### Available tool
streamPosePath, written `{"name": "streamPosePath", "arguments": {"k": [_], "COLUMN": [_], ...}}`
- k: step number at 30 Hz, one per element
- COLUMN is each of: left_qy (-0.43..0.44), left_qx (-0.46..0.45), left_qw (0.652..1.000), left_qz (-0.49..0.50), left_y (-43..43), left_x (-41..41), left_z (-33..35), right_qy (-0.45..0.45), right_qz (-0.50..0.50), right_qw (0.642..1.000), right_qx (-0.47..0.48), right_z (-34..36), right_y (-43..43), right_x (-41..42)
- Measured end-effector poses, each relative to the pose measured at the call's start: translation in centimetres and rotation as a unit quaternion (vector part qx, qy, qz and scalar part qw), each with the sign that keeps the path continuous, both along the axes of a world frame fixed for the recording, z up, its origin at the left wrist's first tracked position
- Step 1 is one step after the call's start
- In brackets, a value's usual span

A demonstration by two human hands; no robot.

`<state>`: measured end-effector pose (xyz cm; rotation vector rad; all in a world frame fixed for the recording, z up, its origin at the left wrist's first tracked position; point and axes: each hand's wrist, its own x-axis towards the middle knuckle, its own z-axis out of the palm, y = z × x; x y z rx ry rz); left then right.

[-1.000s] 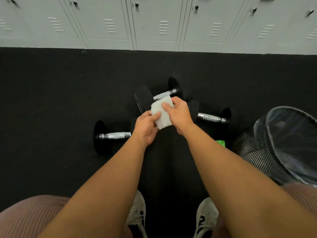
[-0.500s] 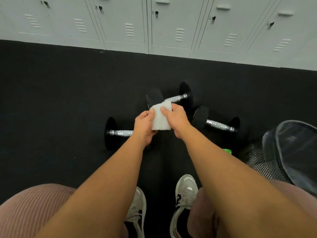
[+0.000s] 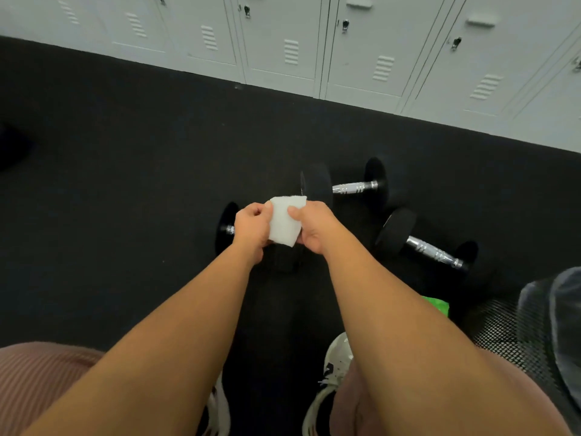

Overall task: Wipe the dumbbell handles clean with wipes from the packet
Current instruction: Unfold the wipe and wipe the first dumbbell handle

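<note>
A folded white wipe (image 3: pixel 284 222) is held between both hands above the black floor. My left hand (image 3: pixel 251 229) pinches its left edge and my right hand (image 3: pixel 314 226) pinches its right edge. Three black dumbbells with chrome handles lie on the floor. The left dumbbell (image 3: pixel 225 229) is mostly hidden behind my left hand. The middle dumbbell (image 3: pixel 353 186) lies just beyond the wipe. The right dumbbell (image 3: pixel 430 251) lies farther right. A green wipe packet (image 3: pixel 437 305) peeks out beside my right forearm.
A black mesh bin with a clear liner (image 3: pixel 540 322) stands at the right edge. White lockers (image 3: pixel 361 45) line the far side of the dark mat. My two pale shoes (image 3: pixel 336 357) and pink-clad knees are at the bottom.
The view has swung to the left, so the dumbbells and bin sit farther right. Both hands keep hold of the wipe, now spread flatter between them.
</note>
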<state>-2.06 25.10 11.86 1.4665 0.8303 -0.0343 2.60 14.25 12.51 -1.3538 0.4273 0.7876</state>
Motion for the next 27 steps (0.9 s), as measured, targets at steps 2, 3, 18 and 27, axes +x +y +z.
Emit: {"name": "streamPosePath", "arguments": {"k": [2, 3, 18, 27], "left_qy": [0.004, 0.005, 0.048, -0.004], "left_qx": [0.024, 0.032, 0.191, 0.421], "left_qw": [1.0, 0.999, 0.978, 0.881], "left_qz": [-0.002, -0.005, -0.063, -0.215], "left_y": [1.4, 2.2, 13.0, 15.0], "left_x": [0.0, 0.1, 2.9, 4.7], "left_z": [-0.5, -0.9, -8.1, -12.6], "right_qy": [0.03, 0.039, 0.051, -0.049], "right_qz": [-0.002, 0.0, -0.044, -0.016], "right_qw": [0.999, 0.998, 0.997, 0.992], "right_qx": [0.042, 0.057, 0.028, -0.113], "right_z": [-0.4, -0.7, -6.7, -10.6], "right_y": [1.0, 1.5, 8.1, 11.1], "right_x": [-0.1, 0.0, 2.5, 4.1]}}
